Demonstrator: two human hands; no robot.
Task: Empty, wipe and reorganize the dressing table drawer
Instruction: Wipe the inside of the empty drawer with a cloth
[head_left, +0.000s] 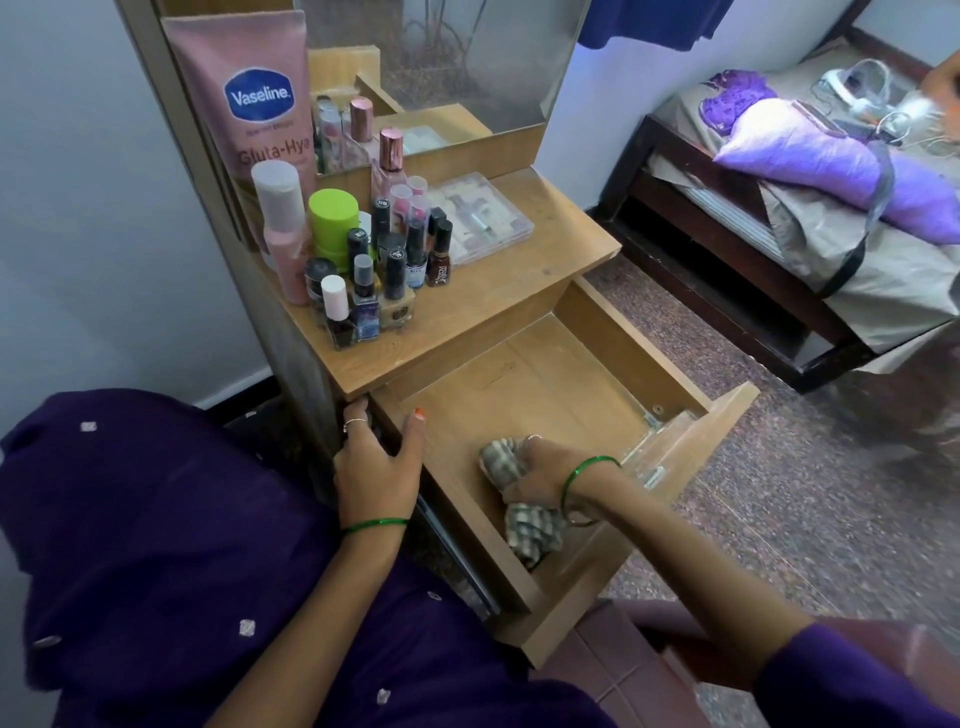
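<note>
Cloth (522, 493) sits bunched under the right hand (545, 470), whose grip is closed around it on the floor of the emptied drawer (535, 374), near its right front corner. The left hand (376, 467) clasps the drawer's left wall. Wiping hard could jolt the pulled-out drawer; farther back, the crowded bottles (363, 270) on the surface (519, 270) might topple.
</note>
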